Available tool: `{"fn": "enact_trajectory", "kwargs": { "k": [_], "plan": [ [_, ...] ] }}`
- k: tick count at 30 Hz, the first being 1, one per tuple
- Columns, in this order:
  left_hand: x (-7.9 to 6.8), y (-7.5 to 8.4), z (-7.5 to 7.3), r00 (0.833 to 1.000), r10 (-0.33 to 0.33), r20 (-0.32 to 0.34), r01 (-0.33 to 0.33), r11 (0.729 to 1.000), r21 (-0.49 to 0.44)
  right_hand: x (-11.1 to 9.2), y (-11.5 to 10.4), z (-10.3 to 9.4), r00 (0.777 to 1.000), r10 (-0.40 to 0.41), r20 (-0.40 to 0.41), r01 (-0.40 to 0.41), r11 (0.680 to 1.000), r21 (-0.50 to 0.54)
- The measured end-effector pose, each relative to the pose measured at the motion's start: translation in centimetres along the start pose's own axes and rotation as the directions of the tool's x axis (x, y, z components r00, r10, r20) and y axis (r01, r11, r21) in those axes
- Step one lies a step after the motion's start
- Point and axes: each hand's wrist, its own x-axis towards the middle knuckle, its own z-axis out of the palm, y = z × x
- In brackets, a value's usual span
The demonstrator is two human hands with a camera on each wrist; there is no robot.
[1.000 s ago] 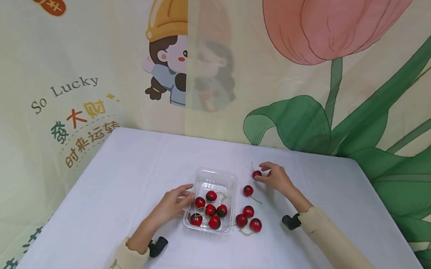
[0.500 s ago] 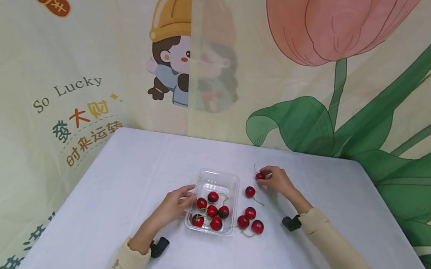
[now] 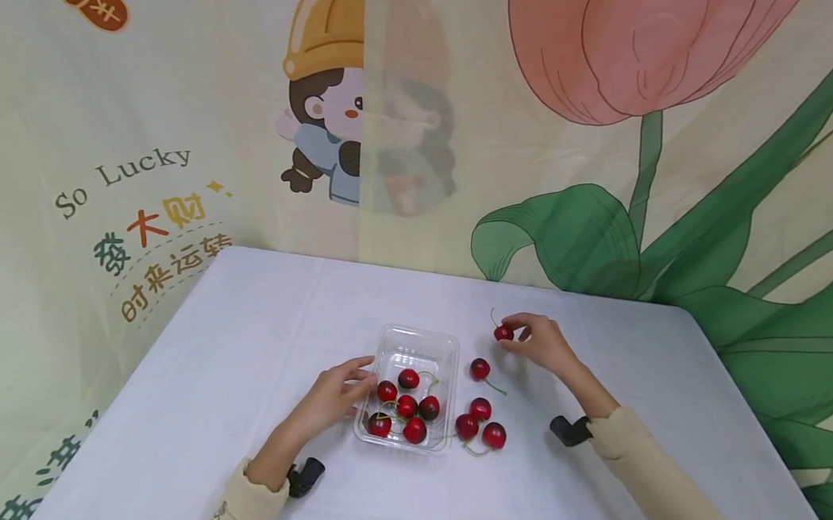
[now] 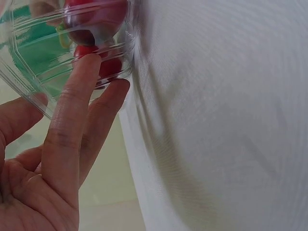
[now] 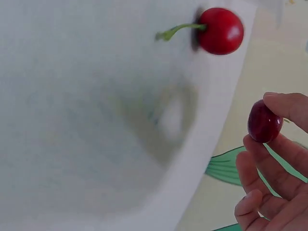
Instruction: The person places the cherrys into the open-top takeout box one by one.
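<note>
Thumb and fingertips of my right hand (image 3: 539, 340) pinch a dark red cherry (image 5: 264, 121) with a thin stem; in the right wrist view it hangs above the table. My left hand (image 3: 335, 392) rests its extended fingers (image 4: 65, 130) against the outer left wall of a clear plastic container (image 3: 415, 335). Several red cherries (image 3: 407, 406) with green stems lie inside the near half of that container. A loose cherry (image 3: 480, 369) sits on the table just below the right hand, its stem pointing toward the near right.
Between the container and the right forearm, three more cherries (image 3: 479, 409) lie close together. White cloth covers the table (image 3: 262, 317). A printed curtain (image 3: 561, 164) hangs behind its far edge. Each wrist wears a small black camera (image 3: 570, 431).
My right hand has closed its fingertips on the cherry and shifted it slightly right and away from me. The left hand and the container have stayed in place.
</note>
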Motion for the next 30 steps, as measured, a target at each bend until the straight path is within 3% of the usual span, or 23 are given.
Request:
{"fn": "enact_trajectory", "kwargs": {
  "k": [8, 15, 21, 30],
  "plan": [
    [-0.1, 0.1, 0.0, 1.0, 0.003, 0.001, -0.003, 1.0, 0.013, -1.6, -2.9, -0.1, 0.989, -0.147, 0.014, 0.147, 0.989, 0.014],
    [-0.1, 0.1, 0.0, 1.0, 0.01, 0.003, -0.01, 1.0, 0.018, -2.8, -5.8, 0.6, 0.947, -0.319, 0.042, 0.318, 0.948, 0.025],
    [0.0, 0.1, 0.0, 1.0, 0.006, -0.004, -0.006, 1.0, 0.008, -3.3, -8.0, 2.1, 0.925, -0.341, 0.168, 0.336, 0.94, 0.06],
    [-0.2, 0.1, -0.2, 1.0, 0.014, 0.012, -0.015, 1.0, 0.012, -3.1, -9.1, 4.9, 0.889, -0.345, 0.301, 0.358, 0.934, 0.012]
  ]
}}
